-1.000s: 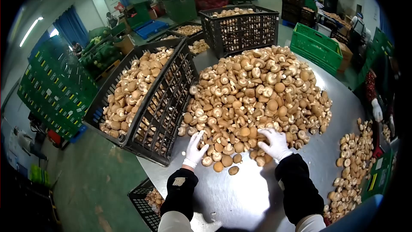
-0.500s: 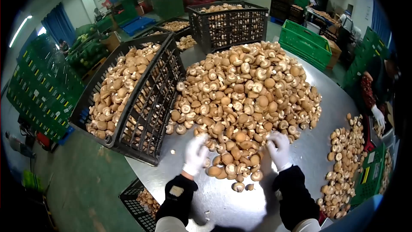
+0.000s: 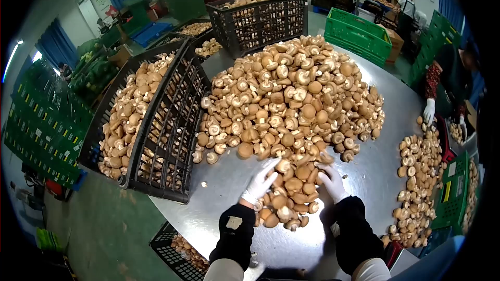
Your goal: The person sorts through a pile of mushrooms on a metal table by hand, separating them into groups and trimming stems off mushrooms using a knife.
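Note:
A big heap of brown-capped shiitake mushrooms [image 3: 291,93] is piled on the metal table [image 3: 229,187]. In white gloves, my two hands flank a smaller cluster of mushrooms [image 3: 294,184] at the heap's near edge. My left hand [image 3: 260,183] touches the cluster's left side, its fingers stretched out and thumb apart. On the other side, my right hand [image 3: 332,181] is open against the cluster, fingers spread toward the mushrooms. Neither hand is closed round a single mushroom.
A tilted black crate [image 3: 148,119] of mushrooms stands at left, another black crate [image 3: 258,23] behind the heap. Green crates [image 3: 359,36] stand at the back right. At right, a co-worker's gloved hand [image 3: 429,111] is near another mushroom pile [image 3: 416,187]. A black crate [image 3: 179,252] sits below the table edge.
My left hand has moved right and my right hand slightly left, bringing them closer together. The near mushrooms have been gathered into a tighter cluster, drawn apart from the heap. The view has shifted slightly.

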A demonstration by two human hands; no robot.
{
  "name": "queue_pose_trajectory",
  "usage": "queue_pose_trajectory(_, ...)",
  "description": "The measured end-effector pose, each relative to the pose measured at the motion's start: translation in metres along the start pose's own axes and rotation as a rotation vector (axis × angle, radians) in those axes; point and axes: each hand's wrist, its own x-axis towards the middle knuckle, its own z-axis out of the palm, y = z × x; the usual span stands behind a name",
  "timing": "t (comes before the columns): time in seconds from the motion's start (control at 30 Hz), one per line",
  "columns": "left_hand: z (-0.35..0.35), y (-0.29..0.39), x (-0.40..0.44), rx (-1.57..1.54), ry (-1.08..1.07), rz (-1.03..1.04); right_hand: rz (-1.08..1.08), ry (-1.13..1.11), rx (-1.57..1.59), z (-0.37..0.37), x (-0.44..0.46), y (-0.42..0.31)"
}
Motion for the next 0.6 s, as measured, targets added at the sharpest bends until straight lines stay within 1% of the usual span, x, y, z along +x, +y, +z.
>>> queue_pose_trajectory(0.03,0.011,0.007,0.000,-0.046,-0.034,-0.005,0.055,-0.022,0.148,-0.003,-0.005,-0.002)
queue_pose_trajectory(0.07,0.022,0.011,-0.001,0.003,-0.093,0.037,-0.027,-0.002,0.133,-0.005,-0.012,-0.011)
queue_pose_trajectory(0.1,0.031,0.013,-0.004,0.003,-0.121,0.049,-0.016,0.020,0.188,-0.008,-0.020,-0.013)
queue_pose_trajectory(0.17,0.045,0.030,-0.006,0.027,-0.213,0.011,0.074,0.112,0.290,-0.009,-0.038,-0.002)
queue_pose_trajectory(0.2,0.056,0.040,-0.005,-0.012,-0.261,0.035,0.044,0.113,0.221,-0.014,-0.046,0.007)
queue_pose_trajectory(0.27,0.076,0.062,-0.007,-0.061,-0.318,0.052,0.072,0.191,0.297,-0.020,-0.058,0.000)
queue_pose_trajectory(0.3,0.084,0.067,-0.009,0.033,-0.371,0.024,0.091,0.223,0.312,-0.026,-0.062,-0.007)
queue_pose_trajectory(0.37,0.086,0.082,-0.018,0.065,-0.275,0.107,0.100,0.268,0.360,-0.037,-0.074,-0.017)
queue_pose_trajectory(0.4,0.078,0.086,-0.019,0.157,-0.318,-0.038,0.078,0.260,0.293,-0.050,-0.080,-0.011)
queue_pose_trajectory(0.43,0.065,0.073,-0.019,0.251,-0.208,0.107,0.059,0.254,0.224,-0.063,-0.085,-0.007)
queue_pose_trajectory(0.47,0.046,0.093,-0.015,0.012,0.047,0.014,-0.019,0.333,0.130,-0.076,-0.082,-0.018)
queue_pose_trajectory(0.5,0.020,0.119,-0.016,0.092,0.160,-0.290,0.000,0.434,0.107,-0.086,-0.080,-0.032)
queue_pose_trajectory(0.53,-0.001,0.083,-0.023,0.193,0.437,-0.068,0.108,0.507,0.224,-0.098,-0.074,-0.036)
queue_pose_trajectory(0.57,-0.030,0.048,-0.027,0.454,0.629,0.053,0.167,0.566,0.304,-0.108,-0.071,-0.029)
queue_pose_trajectory(0.6,-0.059,0.036,-0.030,0.686,0.695,-0.034,0.222,0.609,0.410,-0.114,-0.072,-0.015)
